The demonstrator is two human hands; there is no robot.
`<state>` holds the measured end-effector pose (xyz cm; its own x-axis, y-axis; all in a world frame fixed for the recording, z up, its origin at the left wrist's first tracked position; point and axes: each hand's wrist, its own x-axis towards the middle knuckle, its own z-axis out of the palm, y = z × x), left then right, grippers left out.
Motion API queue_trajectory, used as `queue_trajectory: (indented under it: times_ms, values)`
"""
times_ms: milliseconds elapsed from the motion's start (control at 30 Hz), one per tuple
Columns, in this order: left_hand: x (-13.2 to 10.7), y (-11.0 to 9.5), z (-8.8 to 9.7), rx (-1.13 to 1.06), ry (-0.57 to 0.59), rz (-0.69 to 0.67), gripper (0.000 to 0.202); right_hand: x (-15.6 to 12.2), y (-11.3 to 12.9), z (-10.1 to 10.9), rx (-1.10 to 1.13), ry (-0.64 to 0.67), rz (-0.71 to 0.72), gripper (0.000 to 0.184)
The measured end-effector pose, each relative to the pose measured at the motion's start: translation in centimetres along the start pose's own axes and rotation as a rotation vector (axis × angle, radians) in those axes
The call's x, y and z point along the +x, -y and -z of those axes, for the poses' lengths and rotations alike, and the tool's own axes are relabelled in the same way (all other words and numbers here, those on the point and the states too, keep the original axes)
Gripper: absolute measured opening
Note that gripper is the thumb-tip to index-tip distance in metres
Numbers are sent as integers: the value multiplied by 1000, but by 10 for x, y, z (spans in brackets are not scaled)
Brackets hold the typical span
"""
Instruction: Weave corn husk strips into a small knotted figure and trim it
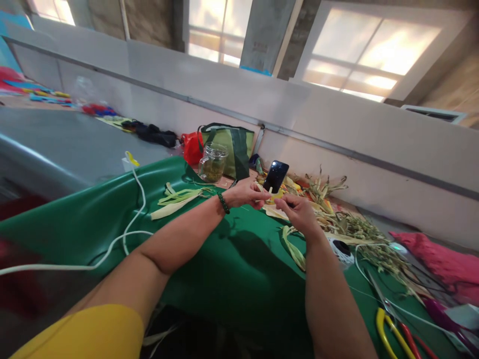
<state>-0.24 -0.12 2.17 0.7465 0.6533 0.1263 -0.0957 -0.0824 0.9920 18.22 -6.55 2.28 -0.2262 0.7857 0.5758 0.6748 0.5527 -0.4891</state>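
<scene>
My left hand [247, 193] and my right hand [299, 212] meet over a green sheet [232, 269] on the table. Both are closed in a pinch on a thin pale husk strip [270, 191] held between them. A beaded bracelet [223, 203] circles my left wrist. Just behind the hands a black phone [276, 176] stands tilted. A curled husk strip [294, 248] lies under my right wrist.
Loose pale strips [175, 200] lie to the left, a glass jar [212, 162] and a green bag [232, 147] behind. A pile of dried husks [337, 209] spreads right. Scissors [396, 329], a tape roll [341, 249], a pink cloth [437, 262] and a white cable [123, 239] lie around.
</scene>
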Motion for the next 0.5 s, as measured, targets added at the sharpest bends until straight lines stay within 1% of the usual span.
queue_trajectory:
  times_ms: [67, 133, 267, 367, 433, 500]
  values:
    - [1, 1, 0, -22, -35, 19, 50, 1, -1, -3, 8, -23, -21, 48]
    - [2, 1, -2, -11, -45, 9, 51, 2, -2, -7, 19, -43, -27, 47]
    - [-1, -1, -3, 112, -32, -97, 47, 2, -3, -8, -33, -88, 20, 49]
    - [-2, -2, -1, 170, -46, -126, 45, 2, -5, -8, -57, -135, 35, 51]
    - [0, -1, 1, 132, -89, -123, 43, 2, -8, -11, 14, -130, -36, 55]
    - [3, 2, 1, 27, -181, -120, 39, 4, -10, -18, 158, -65, -168, 63]
